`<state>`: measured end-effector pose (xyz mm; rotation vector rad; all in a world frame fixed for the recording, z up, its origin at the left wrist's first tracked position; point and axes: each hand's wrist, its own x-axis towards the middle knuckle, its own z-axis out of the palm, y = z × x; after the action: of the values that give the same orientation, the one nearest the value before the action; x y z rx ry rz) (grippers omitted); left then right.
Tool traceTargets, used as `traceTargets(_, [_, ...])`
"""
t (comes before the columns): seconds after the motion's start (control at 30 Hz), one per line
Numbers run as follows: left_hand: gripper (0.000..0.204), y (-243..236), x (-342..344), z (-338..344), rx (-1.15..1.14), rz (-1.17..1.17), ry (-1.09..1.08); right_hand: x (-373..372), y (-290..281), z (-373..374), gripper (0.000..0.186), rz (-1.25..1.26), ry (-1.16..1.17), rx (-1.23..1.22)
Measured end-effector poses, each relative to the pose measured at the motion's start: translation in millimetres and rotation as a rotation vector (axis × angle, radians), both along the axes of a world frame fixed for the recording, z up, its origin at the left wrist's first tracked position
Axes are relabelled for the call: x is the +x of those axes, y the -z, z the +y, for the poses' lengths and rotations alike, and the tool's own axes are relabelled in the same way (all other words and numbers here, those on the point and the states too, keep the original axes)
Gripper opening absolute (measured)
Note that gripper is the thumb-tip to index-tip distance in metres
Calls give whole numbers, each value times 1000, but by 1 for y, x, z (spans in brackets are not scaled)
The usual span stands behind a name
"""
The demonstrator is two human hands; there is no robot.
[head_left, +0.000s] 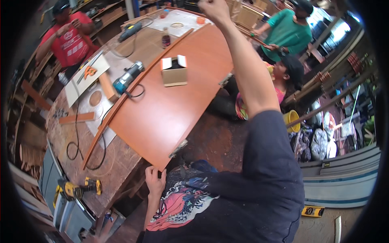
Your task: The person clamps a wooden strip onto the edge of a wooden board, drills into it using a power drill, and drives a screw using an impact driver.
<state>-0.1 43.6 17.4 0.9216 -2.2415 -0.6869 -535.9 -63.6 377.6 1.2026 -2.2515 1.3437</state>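
My left hand [154, 178] grips the near corner of a large orange-brown wooden panel [162, 121], with a metal hinge [178, 148] on its edge beside the hand and another [226, 79] farther along. My right arm stretches up across the view, its hand [212, 11] closed near the top edge, above the panel's far end; what it holds, if anything, I cannot make out. An open cardboard box [174, 75] sits on the panel. A long wooden strip [97, 141] runs along the panel's left side, beside a teal power tool [125, 81] with a cable.
A worn bench [60, 133] carries boards, cables and a yellow drill [73, 189]. People in red [71, 42], in green [289, 32] and a crouching one in bright colours [275, 93] are around it. A yellow bucket [291, 119] and bags [319, 143] are at the right.
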Motion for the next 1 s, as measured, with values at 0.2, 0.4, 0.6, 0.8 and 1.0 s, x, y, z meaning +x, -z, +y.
traceTargets(0.2, [26,-5,10,-9,-31,100,142,179,190,82,19,-499,-515,89])
traceTargets(0.4, [27,1,10,-4,423,273,33,313,278,199,23,-1077,-457,124])
traceTargets(0.6, [46,4,2,-5,1328,409,-152,371,339,258,25,-1298,-260,210])
traceTargets(0.8, [54,17,2,-2,1256,455,-90,385,368,258,25,-1326,-329,260])
traceTargets(1.0, [47,23,3,13,970,235,-188,377,368,263,20,-1696,-441,5])
